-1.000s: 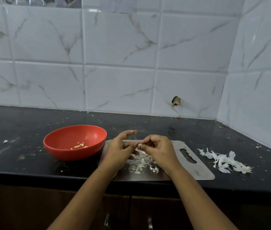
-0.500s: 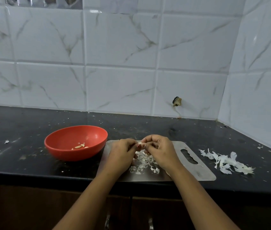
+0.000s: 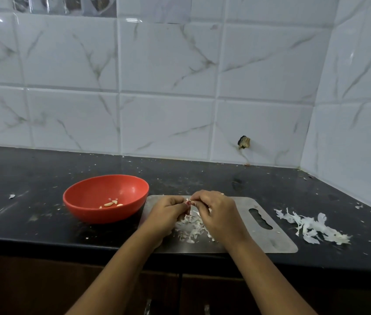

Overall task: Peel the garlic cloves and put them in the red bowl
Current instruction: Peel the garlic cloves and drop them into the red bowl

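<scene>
Garlic clove (image 3: pixel 188 203) pinched by fingers (image 3: pixel 199 198) of left hand (image 3: pixel 166 214) and right hand (image 3: pixel 220 214) above peel-strewn board (image 3: pixel 277 237), beside red bowl (image 3: pixel 89 208).

A dark, glossy table (image 3: pixel 202 178) runs from left to right, meeting white tiles at the back and on the right; its surface is dusted with pale specks and smudges. A red bowl (image 3: pixel 93 192) stands left of centre; just beside it, to the right, a flat steel cutting board (image 3: pixel 277 242) lies near the front edge, its handle slot (image 3: pixel 260 218) toward the right end; whether bowl and board touch cannot be told. Right of the board, apart from it, lies a loose heap of white garlic skins (image 3: pixel 311 228); far to the left rests one small white scrap (image 3: pixel 11 196).
</scene>
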Motion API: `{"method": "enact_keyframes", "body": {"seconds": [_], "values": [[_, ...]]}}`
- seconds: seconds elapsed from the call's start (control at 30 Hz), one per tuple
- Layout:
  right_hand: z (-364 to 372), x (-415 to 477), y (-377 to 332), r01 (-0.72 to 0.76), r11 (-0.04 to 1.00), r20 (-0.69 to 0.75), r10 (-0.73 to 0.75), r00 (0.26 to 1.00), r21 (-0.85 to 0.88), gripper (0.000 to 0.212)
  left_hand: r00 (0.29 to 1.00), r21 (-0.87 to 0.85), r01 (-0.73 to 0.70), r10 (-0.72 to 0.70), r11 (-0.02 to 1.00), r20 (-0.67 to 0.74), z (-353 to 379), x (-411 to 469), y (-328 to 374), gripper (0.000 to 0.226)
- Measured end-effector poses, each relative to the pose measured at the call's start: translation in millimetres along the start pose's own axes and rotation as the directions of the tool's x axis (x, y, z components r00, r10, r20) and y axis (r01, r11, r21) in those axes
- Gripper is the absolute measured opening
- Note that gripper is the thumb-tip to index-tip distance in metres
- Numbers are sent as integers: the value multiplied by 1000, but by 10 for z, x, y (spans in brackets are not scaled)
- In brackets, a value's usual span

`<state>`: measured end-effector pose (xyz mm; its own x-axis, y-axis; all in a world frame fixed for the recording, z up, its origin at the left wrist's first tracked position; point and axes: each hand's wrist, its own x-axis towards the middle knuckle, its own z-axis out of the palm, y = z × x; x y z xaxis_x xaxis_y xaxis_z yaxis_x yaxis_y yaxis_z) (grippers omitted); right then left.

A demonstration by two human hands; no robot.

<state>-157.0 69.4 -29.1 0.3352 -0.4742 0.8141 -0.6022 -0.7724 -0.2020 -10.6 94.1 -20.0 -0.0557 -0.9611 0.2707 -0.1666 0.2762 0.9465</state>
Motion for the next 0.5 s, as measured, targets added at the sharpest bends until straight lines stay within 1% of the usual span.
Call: {"method": "enact_keyframes", "body": {"seconds": [0.07, 0.1, 0.17, 0.23, 0.3, 0.4, 0.5], "values": [[4, 2, -4, 42, 996, 5, -42, 999, -72, 10, 1000, -16, -4, 4, 1000, 5, 0, 5, -9, 35], [0, 6, -2, 43, 996, 9, -43, 999, -73, 10, 1000, -18, -8, 8, 1000, 6, 1, 7, -17, 35], [-15, 6, 0, 7, 1000, 28, -6, 1000, -20, 10, 1000, -9, -25, 25, 1000, -11, 4, 3, -30, 33], [-20, 6, 9, -40, 999, 63, 38, 997, 33, 11, 998, 35, -41, 42, 999, -42, 9, -1, -38, 29], [-1, 13, 20, -75, 996, 128, 69, 989, 43, 18, 993, 165, -66, 82, 984, -89, 11, -5, -49, 27], [36, 26, 51, -133, 988, 218, 114, 969, 78, 38, 972, 430, -128, 199, 894, -125, 9, 1, -69, 28], [8, 43, 52, -183, 972, 233, 145, 962, 149, 45, 952, 545, -177, 284, 820, -118, 15, -5, -78, 24]]}}
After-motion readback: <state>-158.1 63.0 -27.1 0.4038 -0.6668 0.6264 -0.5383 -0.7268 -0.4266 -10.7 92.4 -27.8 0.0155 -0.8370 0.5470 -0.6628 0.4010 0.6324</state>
